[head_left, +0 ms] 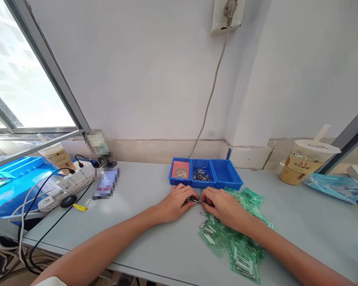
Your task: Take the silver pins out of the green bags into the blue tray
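My left hand [173,203] is closed around a bunch of small metal pins [191,200], which stick out between thumb and fingers. Close beside it, my right hand [222,203] has its thumb and fingers pinched together at the ends of those pins; what exactly it grips is too small to tell. Just beyond both hands stand three joined blue bins. The middle bin [201,184] contains more metal pins [200,174], and the left bin [180,181] a reddish piece with a small clear bag. Green plastic bags [244,260] of pins lie under and beside my right forearm, near two loose pins [203,225].
A drink cup [306,163] and a blue packet [338,186] stand at the right. On the left are a power strip [68,184], cables, a blurred phone [106,183] and another cup [58,155]. A cord [211,93] hangs from the wall socket behind the bins.
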Demonstrator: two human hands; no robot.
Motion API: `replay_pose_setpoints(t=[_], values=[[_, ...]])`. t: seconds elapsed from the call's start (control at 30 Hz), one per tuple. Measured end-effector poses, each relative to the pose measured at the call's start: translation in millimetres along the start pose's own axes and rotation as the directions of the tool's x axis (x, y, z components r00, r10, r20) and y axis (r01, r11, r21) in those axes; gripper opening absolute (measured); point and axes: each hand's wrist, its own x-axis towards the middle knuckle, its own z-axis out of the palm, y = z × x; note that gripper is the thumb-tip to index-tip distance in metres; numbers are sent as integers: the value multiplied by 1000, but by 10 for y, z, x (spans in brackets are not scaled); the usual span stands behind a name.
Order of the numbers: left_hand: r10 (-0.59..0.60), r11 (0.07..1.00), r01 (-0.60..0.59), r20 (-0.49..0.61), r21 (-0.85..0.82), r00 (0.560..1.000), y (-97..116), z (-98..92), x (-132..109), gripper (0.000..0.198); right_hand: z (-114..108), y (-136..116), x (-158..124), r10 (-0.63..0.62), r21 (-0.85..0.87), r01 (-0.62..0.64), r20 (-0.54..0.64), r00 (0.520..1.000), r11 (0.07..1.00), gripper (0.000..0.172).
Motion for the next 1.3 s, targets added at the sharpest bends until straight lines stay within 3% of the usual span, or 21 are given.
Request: replay_pose_setpoints(t=[0.1,0.6,0.93,1.3], values=[[4,1000,-4,-2,-1,1000,-14,6,-7,21,17,-9,-10,10,1,-10,-16,1000,1000,5],[-13,1000,13,-9,2,1000,7,4,2,18,63,-2,-11,-20,2,20,-12,1000,1000,15],[-43,998,41,-40,-39,998,2,-10,-15,23,38,-33,-56,70,163,-60,-60,996,985,15],[-33,999,35,-41,30,999,33,-53,-29,19,28,29,-108,206,360,-149,-123,971,921,17]])
